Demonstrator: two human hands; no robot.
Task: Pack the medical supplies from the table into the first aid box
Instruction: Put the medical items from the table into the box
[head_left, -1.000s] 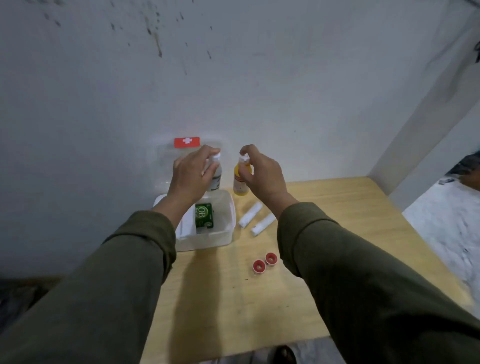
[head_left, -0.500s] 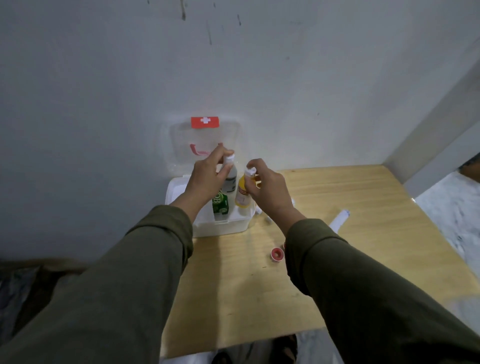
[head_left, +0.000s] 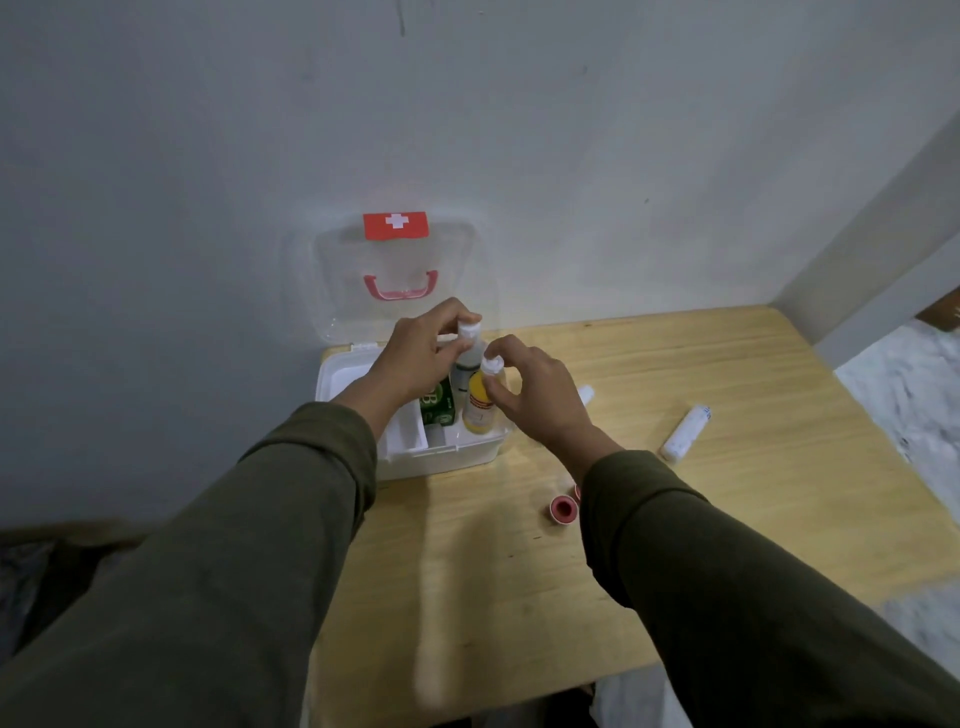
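Head view. The first aid box (head_left: 415, 457) — white, with its clear lid (head_left: 332, 291) raised against the wall (head_left: 208, 156) and bearing a red cross label (head_left: 396, 225) and a pink handle (head_left: 400, 288) — stands at the back left of the wooden table (head_left: 519, 571). The left hand (head_left: 421, 358) curls its fingers (head_left: 457, 312) round the white cap of a clear bottle (head_left: 467, 364), which stands upright inside the box. The right hand (head_left: 530, 389) pinches the cap of a yellow bottle (head_left: 479, 405) between thumb and fingers, the bottle upright in the box just beside the clear one, at the right end. A green packet (head_left: 439, 405) stands in the box, to the left of the bottles, partly hidden by the left wrist. On the table lie a white tube (head_left: 684, 434), well to the right of the box, and a second white tube (head_left: 586, 395), mostly hidden behind the right hand. A red tape roll (head_left: 563, 507) lies in front of the box, near the right sleeve (head_left: 727, 597); another red item beside it is almost wholly covered by that sleeve.
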